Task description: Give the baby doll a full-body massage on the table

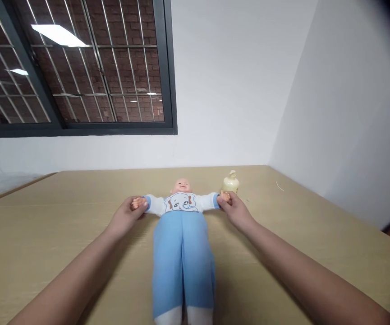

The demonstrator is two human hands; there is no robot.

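A baby doll (181,225) lies on its back on the wooden table, head away from me and legs towards me. It wears light blue trousers and a white top with blue cuffs and an elephant face on the chest. Both its arms are stretched out sideways. My left hand (129,212) is closed round the doll's hand on the left side, thumb on top. On the other side, my right hand (236,211) grips the doll's other hand at the blue cuff. The doll's feet run to the bottom edge of the view.
A cream pump bottle (231,182) stands behind my right hand. A thin pale strip (279,186) lies farther right on the table (80,253). White walls (228,90) rise behind and to the right, with a barred window (107,67) at the upper left.
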